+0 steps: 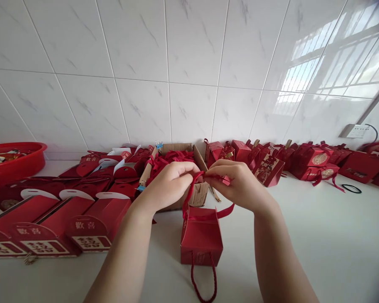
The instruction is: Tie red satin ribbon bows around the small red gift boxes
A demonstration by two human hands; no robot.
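Note:
A small red gift box (202, 237) with a twisted rope handle (215, 282) sits on the white table between my forearms. A red ribbon (225, 211) runs from the box up to my fingers. Both hands meet above the box's far end, fingertips pinching the ribbon. My left hand (172, 183) is closed on one part of it, and my right hand (235, 181) is closed on another close by. Just behind them stands an open cardboard box (197, 195) heaped with red ribbons (173, 158).
Several red boxes with rounded tops (97, 216) stand in rows at the left, near a red plastic basin (22, 162). Along the tiled wall at the right are more red boxes (270, 168). A black ring (351, 189) and a socket strip (355, 131) are farther right.

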